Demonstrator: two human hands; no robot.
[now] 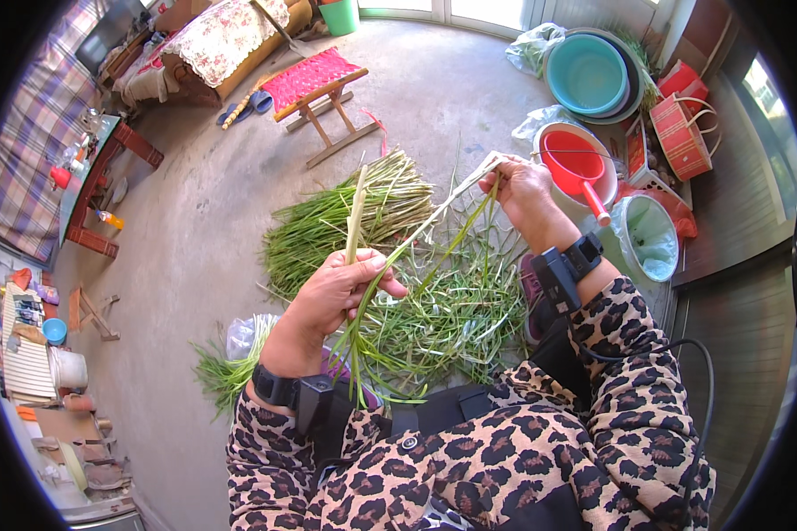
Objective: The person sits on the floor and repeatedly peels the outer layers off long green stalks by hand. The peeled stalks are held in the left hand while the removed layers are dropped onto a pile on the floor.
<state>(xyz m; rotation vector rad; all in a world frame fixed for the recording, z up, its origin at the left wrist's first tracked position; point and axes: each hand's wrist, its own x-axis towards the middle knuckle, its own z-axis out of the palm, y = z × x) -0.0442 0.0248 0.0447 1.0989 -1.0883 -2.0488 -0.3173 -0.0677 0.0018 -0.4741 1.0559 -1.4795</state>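
Note:
My left hand [342, 289] grips a pale, thick stalk [356, 216] that points upward. A long green-and-white leafy stalk [438, 211] slants from this hand to my right hand [519, 191], which pinches its white end. From the right fingers a limp yellow-green leaf [465, 229] also hangs. Green leaf ends droop below the left hand. Under both hands, between my feet, lies a loose heap of stripped leaves [465, 318]. Just beyond is a large pile of green-leaved stalks [345, 219], their pale ends towards the right. A smaller bunch of stalks [246, 362] rests by my left foot.
A wooden stool with a pink woven seat [315, 79] stands ahead. To the right are a lined bin [667, 245], a white bucket [548, 143] bearing a red dipper [574, 162], turquoise basins [588, 73] and a red basket [683, 136]. A low table [89, 182] is at left.

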